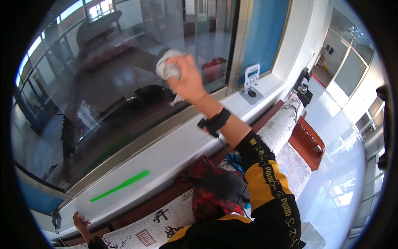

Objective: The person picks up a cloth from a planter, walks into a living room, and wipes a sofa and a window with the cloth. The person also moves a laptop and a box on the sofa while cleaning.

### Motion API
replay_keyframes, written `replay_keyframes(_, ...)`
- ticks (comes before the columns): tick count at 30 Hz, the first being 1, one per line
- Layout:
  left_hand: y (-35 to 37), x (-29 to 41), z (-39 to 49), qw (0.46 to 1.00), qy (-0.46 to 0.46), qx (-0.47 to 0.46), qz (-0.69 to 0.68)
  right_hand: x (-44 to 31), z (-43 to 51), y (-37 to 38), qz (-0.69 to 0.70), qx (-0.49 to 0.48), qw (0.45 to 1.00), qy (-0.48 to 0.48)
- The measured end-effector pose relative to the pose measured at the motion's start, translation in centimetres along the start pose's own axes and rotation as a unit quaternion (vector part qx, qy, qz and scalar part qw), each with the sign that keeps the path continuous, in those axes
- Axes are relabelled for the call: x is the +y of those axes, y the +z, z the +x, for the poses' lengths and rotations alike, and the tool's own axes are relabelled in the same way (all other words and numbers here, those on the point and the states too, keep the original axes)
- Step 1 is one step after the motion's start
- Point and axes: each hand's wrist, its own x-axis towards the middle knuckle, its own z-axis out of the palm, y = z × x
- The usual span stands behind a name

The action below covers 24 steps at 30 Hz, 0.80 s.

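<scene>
My right hand (pixel 186 76) presses a crumpled whitish cloth (pixel 169 67) against the large window pane (pixel 124 71), near its lower right part. The cloth is bunched under the fingers, with a loose end hanging below; hand and cloth are somewhat blurred. A black band is around my right wrist. My left hand (pixel 80 220) is at the near edge of the white windowsill (pixel 168 143), at the lower left, with no object visible in it. Between the hands, a bright green, tapering plastic-looking tool (pixel 121 186) lies on the sill.
A grey folding stand (pixel 251 82) stands on the sill's right part. Below the sill is a wooden sofa with patterned covers (pixel 279 124), a red and black garment (pixel 208 186) on its back. A black item with a glass part (pixel 303 88) is beyond the sofa; pale floor lies right.
</scene>
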Motion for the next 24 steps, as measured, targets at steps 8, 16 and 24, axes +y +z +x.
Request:
replay_keyframes(8, 0.6, 1.0, -0.7, 0.986, -0.134, 0.040, -0.095, 4.4, 13.8, -8.7, -0.102, 0.207, 0.967, 0.109)
replay_keyframes(16, 1.4, 3.0, -1.4, 0.982, -0.152, 0.040, -0.102, 0.4, -2.8, -0.2, -0.360, -0.121, 0.909, -0.173)
replay_keyframes(24, 1.7, 2.9, -2.2, 0.986, -0.118, 0.018, -0.118, -5.6, 7.7, 4.6, -0.284, 0.243, 0.927, 0.016)
